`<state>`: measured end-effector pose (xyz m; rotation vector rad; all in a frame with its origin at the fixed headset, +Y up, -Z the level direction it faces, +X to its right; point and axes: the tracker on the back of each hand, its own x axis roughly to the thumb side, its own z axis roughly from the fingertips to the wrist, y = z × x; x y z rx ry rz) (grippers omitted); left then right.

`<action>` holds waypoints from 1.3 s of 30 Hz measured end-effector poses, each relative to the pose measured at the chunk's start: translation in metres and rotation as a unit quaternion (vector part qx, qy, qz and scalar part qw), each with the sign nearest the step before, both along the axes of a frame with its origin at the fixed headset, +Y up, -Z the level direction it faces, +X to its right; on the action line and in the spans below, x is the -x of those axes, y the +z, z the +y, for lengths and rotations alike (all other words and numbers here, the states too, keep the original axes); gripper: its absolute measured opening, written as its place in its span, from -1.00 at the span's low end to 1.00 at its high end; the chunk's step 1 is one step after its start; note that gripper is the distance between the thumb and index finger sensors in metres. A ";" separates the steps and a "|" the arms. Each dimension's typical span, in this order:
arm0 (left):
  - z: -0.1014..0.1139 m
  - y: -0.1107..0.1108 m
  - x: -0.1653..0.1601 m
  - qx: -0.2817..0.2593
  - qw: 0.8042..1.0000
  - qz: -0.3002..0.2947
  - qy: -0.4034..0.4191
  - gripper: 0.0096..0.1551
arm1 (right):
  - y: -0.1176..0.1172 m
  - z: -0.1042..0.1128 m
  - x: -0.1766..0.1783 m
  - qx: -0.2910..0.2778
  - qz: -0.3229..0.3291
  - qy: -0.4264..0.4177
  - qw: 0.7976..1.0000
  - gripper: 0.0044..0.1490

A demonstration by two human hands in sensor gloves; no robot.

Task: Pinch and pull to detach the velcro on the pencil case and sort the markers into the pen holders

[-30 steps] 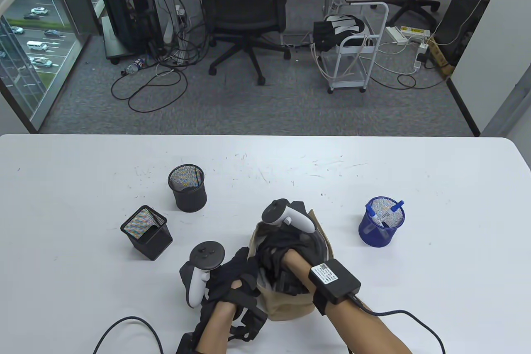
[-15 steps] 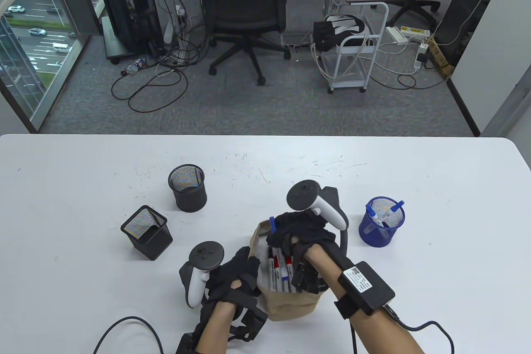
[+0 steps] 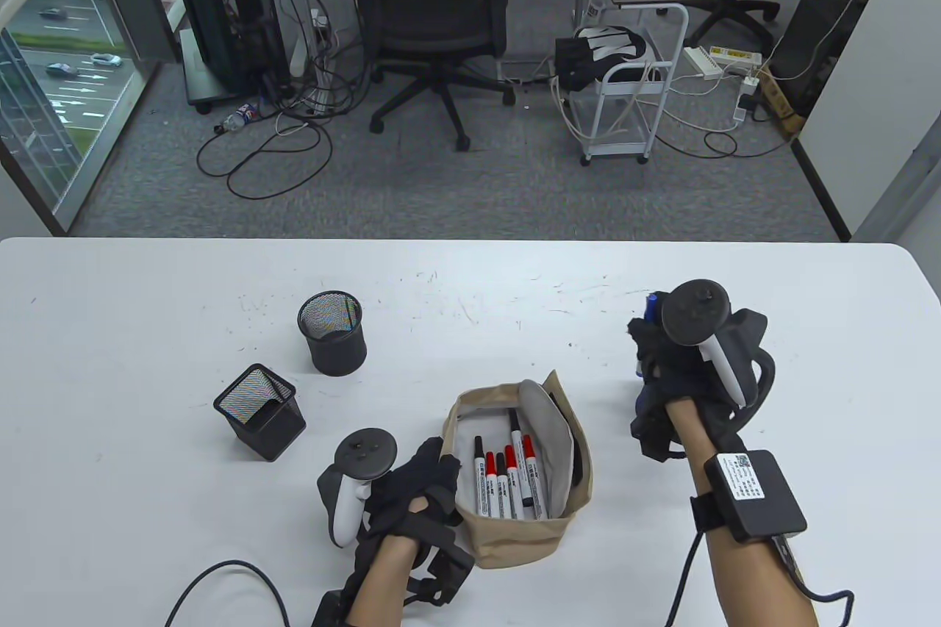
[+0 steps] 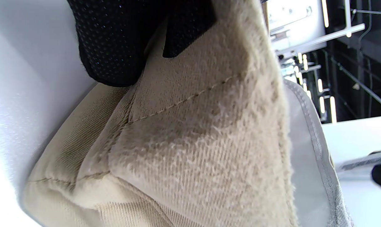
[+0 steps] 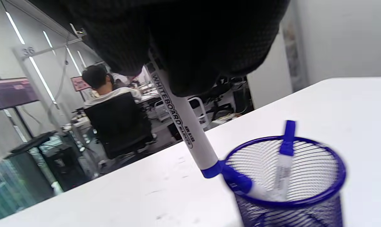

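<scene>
Nearest the front edge of the white table (image 3: 147,303), the left hand (image 3: 412,491) pinches the left rim of the open beige fabric pencil case (image 3: 514,542), its gloved fingers (image 4: 111,41) curled over the fuzzy velcro strip and holding the mouth wide. Inside the case lie red-capped and black-capped whiteboard markers (image 3: 507,480) side by side (at least five, caps pointing away from the person).

Further back and toward the table's right edge, the right hand (image 3: 680,370) grips a blue-capped white whiteboard marker (image 5: 185,132) cap-down, its tip at the rim of the blue mesh pen holder (image 5: 285,183), where another blue-capped marker (image 5: 285,157) already stands.

Toward the left side sit a black square mesh holder (image 3: 261,412) and, behind it, a black round mesh holder (image 3: 332,333), both seemingly without markers.

The risk, as I judge it: the marker's cap meets the rim at a slant, so letting go too soon could send it off the rim onto the table, or nudge the light holder over.
</scene>
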<state>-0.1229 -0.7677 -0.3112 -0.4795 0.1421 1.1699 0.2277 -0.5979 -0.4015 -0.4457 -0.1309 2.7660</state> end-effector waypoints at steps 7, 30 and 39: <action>0.000 0.000 0.000 -0.003 1.000 -0.002 -0.005 -0.18 | -0.009 -0.031 -0.029 0.029 -0.054 0.007 0.998 -0.32; 0.000 0.000 -0.002 -0.009 1.000 -0.002 -0.009 -0.18 | 0.043 -0.045 0.049 0.175 0.161 -0.014 0.971 0.03; 0.003 0.003 0.001 -0.015 0.999 0.018 -0.024 -0.14 | 0.052 -0.089 0.082 0.228 0.208 -0.020 0.951 -0.24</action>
